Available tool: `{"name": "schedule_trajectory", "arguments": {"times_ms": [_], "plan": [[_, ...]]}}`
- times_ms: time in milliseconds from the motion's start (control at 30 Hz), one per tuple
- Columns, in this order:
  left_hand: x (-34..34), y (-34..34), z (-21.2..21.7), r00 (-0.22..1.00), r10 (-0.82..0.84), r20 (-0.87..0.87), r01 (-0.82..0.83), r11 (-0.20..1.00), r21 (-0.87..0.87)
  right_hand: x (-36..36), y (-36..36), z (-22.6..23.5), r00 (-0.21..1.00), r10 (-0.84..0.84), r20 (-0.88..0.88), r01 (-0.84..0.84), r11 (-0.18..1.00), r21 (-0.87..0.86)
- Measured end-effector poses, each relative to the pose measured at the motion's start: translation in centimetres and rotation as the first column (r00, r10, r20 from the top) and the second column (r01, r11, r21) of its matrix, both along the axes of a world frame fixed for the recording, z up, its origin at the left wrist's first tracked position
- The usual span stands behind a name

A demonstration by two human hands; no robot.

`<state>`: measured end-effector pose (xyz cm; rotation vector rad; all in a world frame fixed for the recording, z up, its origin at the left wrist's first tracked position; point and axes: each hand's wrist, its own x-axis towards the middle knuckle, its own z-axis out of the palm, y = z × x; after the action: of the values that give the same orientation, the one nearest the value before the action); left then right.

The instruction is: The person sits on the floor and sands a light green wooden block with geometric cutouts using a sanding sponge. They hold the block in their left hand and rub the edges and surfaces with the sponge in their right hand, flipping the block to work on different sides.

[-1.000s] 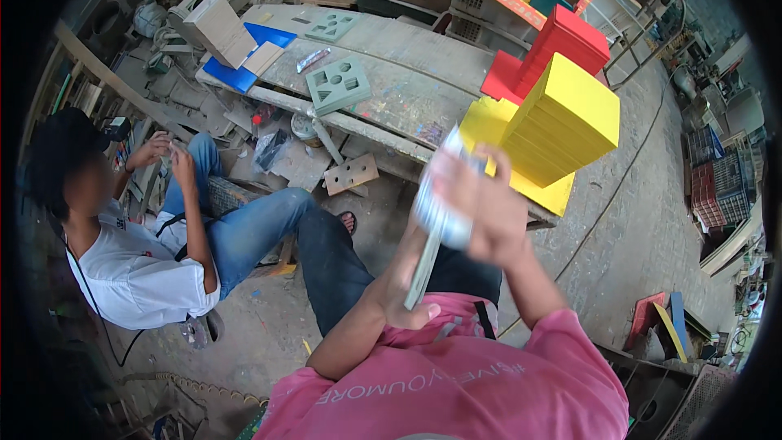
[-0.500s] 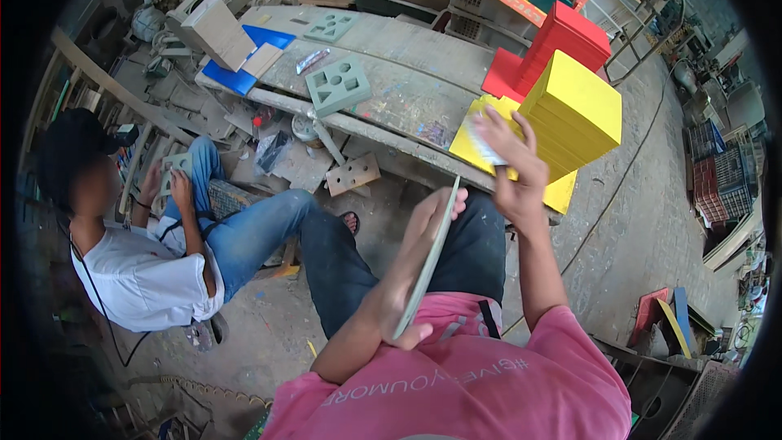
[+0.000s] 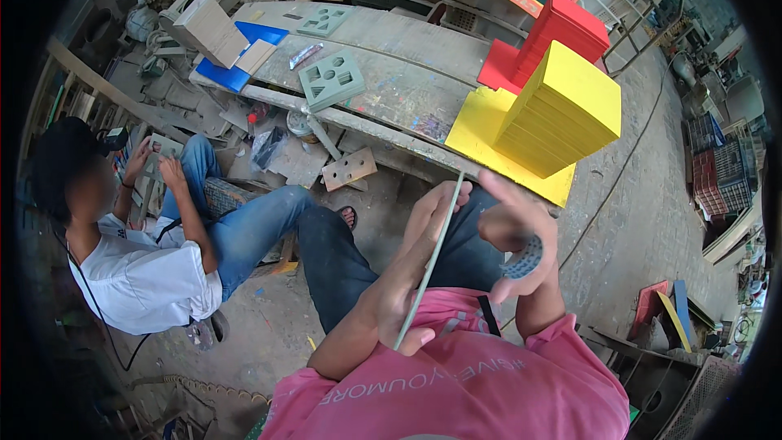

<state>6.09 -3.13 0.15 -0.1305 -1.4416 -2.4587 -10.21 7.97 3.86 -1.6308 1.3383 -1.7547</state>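
A thin pale green board (image 3: 430,267) stands almost edge-on above my lap. My left hand (image 3: 391,300) holds it from the left side, with the thumb at its lower end and fingertips at the upper end. To the right of the board, my right hand (image 3: 538,224) is raised and partly blurred. Tucked in its palm under the fingers is a small curled piece of grey sandpaper (image 3: 522,259), its patterned back showing. This hand is apart from the board. The board's broad faces hardly show.
Yellow boards (image 3: 562,114) and red boards (image 3: 562,37) are stacked on the workbench (image 3: 399,81). Green boards with cut-out shapes (image 3: 332,80) lie further left, near a pale wood stack (image 3: 213,33). A co-worker (image 3: 147,269) sits at left holding a green board.
My right hand has come down and nearer, from beside the yellow stack toward the board, with the sandpaper in it. The board has turned more edge-on. The co-worker's hands have moved up slightly.
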Motion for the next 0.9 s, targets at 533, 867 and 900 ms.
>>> {"name": "schedule_trajectory", "arguments": {"times_ms": [533,867,900], "plan": [[-0.1,-0.2,1.2,0.992,0.084,-0.098,-0.093,0.992,-0.085,2.1,-1.0,2.4,0.934,0.117,-0.337,-0.065,0.985,0.161],[-0.3,-0.5,1.0,0.901,-0.195,-0.388,0.378,0.79,0.482,-0.7,1.9,0.3,0.919,-0.389,0.059,0.38,0.917,0.125],[-0.2,-0.6,0.8,0.906,-0.231,-0.355,0.391,0.777,0.493,-0.5,2.0,0.3,0.905,-0.424,0.036,0.416,0.899,0.139]]}}
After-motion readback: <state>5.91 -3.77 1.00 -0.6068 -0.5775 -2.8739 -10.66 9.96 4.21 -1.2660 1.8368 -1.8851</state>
